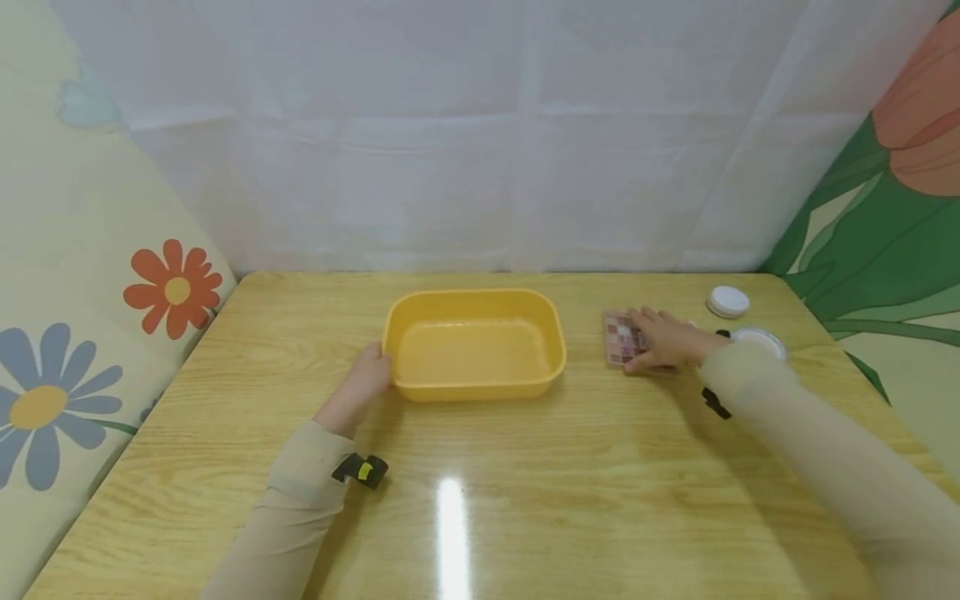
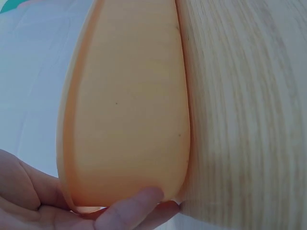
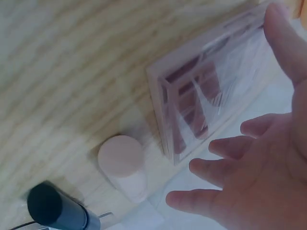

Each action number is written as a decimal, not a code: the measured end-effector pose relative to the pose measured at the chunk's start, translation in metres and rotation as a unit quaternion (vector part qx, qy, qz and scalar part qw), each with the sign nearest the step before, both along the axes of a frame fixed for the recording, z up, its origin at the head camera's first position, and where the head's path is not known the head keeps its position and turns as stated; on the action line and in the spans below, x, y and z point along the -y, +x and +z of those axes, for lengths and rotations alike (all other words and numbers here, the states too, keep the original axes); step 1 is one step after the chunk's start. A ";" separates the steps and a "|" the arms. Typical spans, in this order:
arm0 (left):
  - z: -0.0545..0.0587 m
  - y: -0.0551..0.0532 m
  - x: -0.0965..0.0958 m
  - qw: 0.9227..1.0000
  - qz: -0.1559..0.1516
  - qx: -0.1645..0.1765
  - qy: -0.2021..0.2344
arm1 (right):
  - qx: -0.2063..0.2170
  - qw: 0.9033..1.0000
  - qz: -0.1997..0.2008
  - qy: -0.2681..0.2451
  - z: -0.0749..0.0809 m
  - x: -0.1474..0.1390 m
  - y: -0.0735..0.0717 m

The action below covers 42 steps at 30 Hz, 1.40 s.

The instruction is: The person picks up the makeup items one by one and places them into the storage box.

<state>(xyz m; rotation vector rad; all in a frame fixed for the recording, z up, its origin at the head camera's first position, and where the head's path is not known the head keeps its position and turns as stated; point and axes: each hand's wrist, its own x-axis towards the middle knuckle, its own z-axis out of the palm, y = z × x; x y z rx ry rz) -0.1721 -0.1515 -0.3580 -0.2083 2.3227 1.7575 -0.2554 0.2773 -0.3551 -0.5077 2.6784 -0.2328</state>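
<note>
A yellow plastic basin rests on the wooden table. My left hand grips its left end, with fingers wrapped at the corner; in the left wrist view a fingertip lies against the basin's outer wall. To the right, an eyeshadow palette with rows of pinkish pans lies flat. Over its right part reaches my right hand, fingers spread and thumb apart. The right wrist view shows the palette's clear lid between the extended thumb and the other fingers, which are not curled round it.
A white round jar stands at the table's back right, and a white round item is partly hidden behind my right wrist. Beside the palette are a small pink-capped container and a dark cylindrical bottle. A white cloth hangs behind the table.
</note>
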 end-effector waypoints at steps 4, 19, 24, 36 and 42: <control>0.001 0.000 0.000 1.000 -0.004 -0.002 -0.005 | 0.028 0.999 -0.012 -0.019 0.001 0.001 -0.006; 0.005 0.001 -0.001 1.000 0.005 0.000 0.011 | 0.002 1.000 0.006 -0.017 -0.001 -0.001 -0.020; 0.002 0.001 -0.002 1.000 0.008 -0.005 0.009 | -0.012 1.000 -0.022 -0.003 0.001 0.001 -0.015; 0.001 0.002 0.000 1.000 -0.003 0.008 -0.005 | -0.109 0.991 -0.065 -0.045 0.010 -0.001 -0.002; 0.005 0.003 0.000 1.000 -0.013 0.004 -0.011 | -0.118 0.985 -0.082 -0.094 0.022 0.000 0.010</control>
